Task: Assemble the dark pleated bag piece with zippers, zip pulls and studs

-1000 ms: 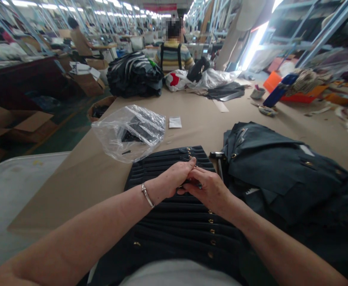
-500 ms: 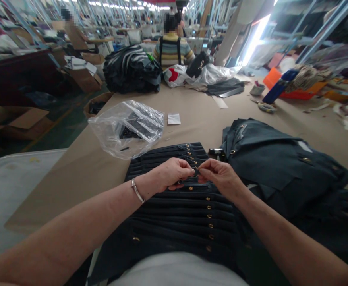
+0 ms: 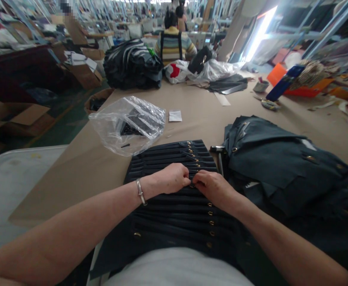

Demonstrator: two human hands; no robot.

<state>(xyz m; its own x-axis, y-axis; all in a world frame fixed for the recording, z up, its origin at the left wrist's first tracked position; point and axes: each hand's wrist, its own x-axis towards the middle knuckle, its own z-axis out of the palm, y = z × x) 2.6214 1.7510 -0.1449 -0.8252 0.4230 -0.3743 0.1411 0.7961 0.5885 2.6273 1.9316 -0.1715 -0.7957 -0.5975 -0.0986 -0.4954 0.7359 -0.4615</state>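
A stack of dark fabric pieces (image 3: 174, 214) with small gold fittings lies overlapped in front of me on the tan table (image 3: 81, 171). My left hand (image 3: 172, 178), with a metal bangle on the wrist, is curled in a pinch on the stack. My right hand (image 3: 211, 186) is closed too, its fingertips meeting the left ones at a small gold fitting (image 3: 192, 184) on one piece. What exactly sits between the fingertips is too small to name.
A crumpled clear plastic bag (image 3: 129, 125) with dark parts lies left of the stack. A pile of dark garments (image 3: 281, 167) sits to the right, a small hammer (image 3: 220, 153) between them. A person in a striped top (image 3: 175, 45) sits at the far end.
Both hands lifted slightly apart half a second ago, then came down together onto the stack again. The view tilted down a little.
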